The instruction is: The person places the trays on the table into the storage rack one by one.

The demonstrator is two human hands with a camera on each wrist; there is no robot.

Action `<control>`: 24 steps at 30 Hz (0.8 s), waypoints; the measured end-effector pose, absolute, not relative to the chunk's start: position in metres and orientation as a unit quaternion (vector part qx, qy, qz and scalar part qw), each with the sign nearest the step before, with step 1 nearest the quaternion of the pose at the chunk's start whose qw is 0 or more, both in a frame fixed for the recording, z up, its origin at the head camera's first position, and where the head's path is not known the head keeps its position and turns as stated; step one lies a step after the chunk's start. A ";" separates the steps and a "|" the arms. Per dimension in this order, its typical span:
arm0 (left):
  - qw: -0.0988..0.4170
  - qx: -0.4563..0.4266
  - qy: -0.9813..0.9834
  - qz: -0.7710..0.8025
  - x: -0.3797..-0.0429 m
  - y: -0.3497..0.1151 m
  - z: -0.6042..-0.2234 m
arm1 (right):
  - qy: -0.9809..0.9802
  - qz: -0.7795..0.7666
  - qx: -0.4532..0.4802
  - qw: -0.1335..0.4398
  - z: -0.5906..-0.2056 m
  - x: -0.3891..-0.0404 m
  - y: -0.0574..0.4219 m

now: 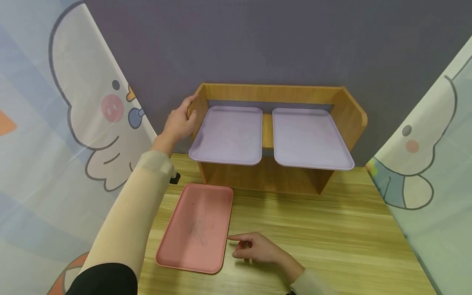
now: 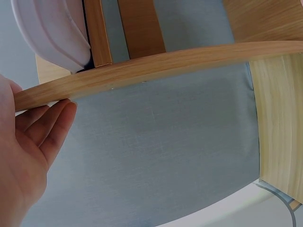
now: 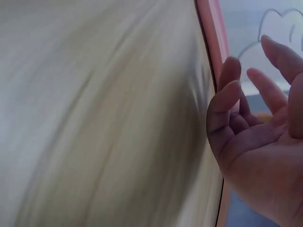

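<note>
My left hand point(image 1: 180, 123) grips the left side panel of a small wooden shelf point(image 1: 273, 92). In the left wrist view, the fingers of the left hand point(image 2: 28, 163) lie against one face of the panel point(image 2: 165, 66), with the thumb mostly cut off by the frame. Two pale purple trays, a left one point(image 1: 232, 135) and a right one point(image 1: 310, 137), lie side by side on the shelf, overhanging its front. My right hand point(image 1: 259, 248) holds nothing, its fingers loosely bent beside the right rim of a pink tray point(image 1: 206, 225). Whether the index fingertip touches that rim I cannot tell.
The pink tray lies on the wood-grain table point(image 1: 295, 229), in front of the shelf's left end; dark marks show on its bottom. Behind the shelf rises a grey panel point(image 1: 258, 41). Cartoon-printed sheets border the left side point(image 1: 37, 172) and right side point(image 1: 450, 172).
</note>
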State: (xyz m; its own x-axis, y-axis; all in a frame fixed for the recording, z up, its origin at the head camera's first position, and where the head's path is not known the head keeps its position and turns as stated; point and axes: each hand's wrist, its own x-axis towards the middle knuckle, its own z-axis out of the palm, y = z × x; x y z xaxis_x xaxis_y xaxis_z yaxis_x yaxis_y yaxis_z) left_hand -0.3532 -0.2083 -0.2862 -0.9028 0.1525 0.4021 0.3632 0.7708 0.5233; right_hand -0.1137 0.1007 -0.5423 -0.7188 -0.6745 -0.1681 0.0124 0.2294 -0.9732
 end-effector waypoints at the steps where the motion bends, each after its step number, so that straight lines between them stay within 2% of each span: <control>1: 0.170 -0.140 -0.925 -0.308 -0.353 -0.208 -0.287 | 0.728 -0.572 -0.228 0.301 -0.545 -0.114 0.093; 4: 0.169 -0.140 -0.925 -0.309 -0.354 -0.208 -0.288 | 0.749 -0.552 -0.229 0.285 -0.551 -0.114 0.071; 12: 0.173 -0.140 -0.925 -0.307 -0.354 -0.209 -0.287 | 0.855 -0.428 -0.224 0.188 -0.556 -0.110 0.034; 14: 0.173 -0.140 -0.926 -0.306 -0.354 -0.208 -0.287 | 0.856 -0.432 -0.210 0.189 -0.556 -0.109 0.030; 21: 0.171 -0.138 -0.926 -0.307 -0.353 -0.209 -0.288 | 0.777 -0.559 -0.138 0.256 -0.560 -0.106 0.027; 24: 0.170 -0.137 -0.926 -0.307 -0.354 -0.210 -0.289 | 0.763 -0.576 -0.134 0.261 -0.562 -0.107 0.031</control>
State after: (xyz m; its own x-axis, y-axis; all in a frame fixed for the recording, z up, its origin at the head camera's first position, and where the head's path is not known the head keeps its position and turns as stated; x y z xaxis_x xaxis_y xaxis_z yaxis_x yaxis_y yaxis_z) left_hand -0.3542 -0.2102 -0.2886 -0.9045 0.1491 0.3996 0.3583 0.7737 0.5226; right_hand -0.1070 0.0311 -0.5620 -0.8282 -0.5047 -0.2437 0.0954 0.3015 -0.9487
